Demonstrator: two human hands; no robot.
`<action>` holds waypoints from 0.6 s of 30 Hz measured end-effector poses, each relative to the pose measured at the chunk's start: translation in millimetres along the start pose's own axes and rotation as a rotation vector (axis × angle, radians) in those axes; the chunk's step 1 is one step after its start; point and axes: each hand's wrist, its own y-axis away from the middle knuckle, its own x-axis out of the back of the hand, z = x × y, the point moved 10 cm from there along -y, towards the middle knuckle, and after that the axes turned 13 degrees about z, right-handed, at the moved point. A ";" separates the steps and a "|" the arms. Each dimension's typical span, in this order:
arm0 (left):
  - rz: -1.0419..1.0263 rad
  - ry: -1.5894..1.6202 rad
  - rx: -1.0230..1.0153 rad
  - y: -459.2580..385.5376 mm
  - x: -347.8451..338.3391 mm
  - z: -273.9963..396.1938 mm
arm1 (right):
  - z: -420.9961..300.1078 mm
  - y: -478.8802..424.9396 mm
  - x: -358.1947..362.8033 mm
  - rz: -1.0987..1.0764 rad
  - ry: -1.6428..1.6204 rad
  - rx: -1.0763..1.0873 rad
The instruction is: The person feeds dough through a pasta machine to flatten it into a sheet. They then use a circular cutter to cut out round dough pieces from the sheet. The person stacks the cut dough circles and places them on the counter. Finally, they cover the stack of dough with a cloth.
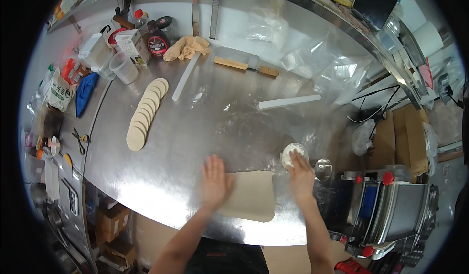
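A rolled-out sheet of dough (251, 197) lies flat on the steel worktable (176, 134), close to its front edge. My left hand (215, 180) is at the sheet's left edge, flat with the thumb apart and nothing in it; slight blur hides whether it presses down. To the right, my right hand (301, 175) reaches its fingertips into a small bowl of white flour (291, 153). Whether those fingers pinch any flour is hidden. Just right of that hand stands a round metal cutter or cup (323, 170). Farther left, overlapping dough rounds (141, 122) form a slanting row.
A dough sheeter (394, 208) with red knobs stands at the right. Two white bars (289, 101) (186, 76) and a wooden-handled scraper (246, 65) lie toward the back. Scissors (80, 140) rest at the left. Bottles, boxes and a plastic cup (124, 68) crowd the back left corner.
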 end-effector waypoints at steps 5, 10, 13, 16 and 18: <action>-0.176 0.142 -0.423 47.7 -73.9 144.3 | 43.2 13.1 -14.4 -0.090 -0.012 -0.100; -0.394 0.094 -0.628 128.1 -39.6 138.2 | 175.8 57.7 20.9 0.000 0.425 -0.245; -0.393 -0.094 -0.299 90.7 -28.5 51.6 | 215.3 71.7 33.5 -0.018 0.495 -0.402; -0.145 -0.193 -0.045 12.5 -35.7 36.3 | 243.8 86.7 15.2 -0.220 0.529 -0.554; -0.148 -0.155 -0.167 -8.8 -72.1 84.9 | 248.6 89.7 3.8 -0.239 0.531 -0.539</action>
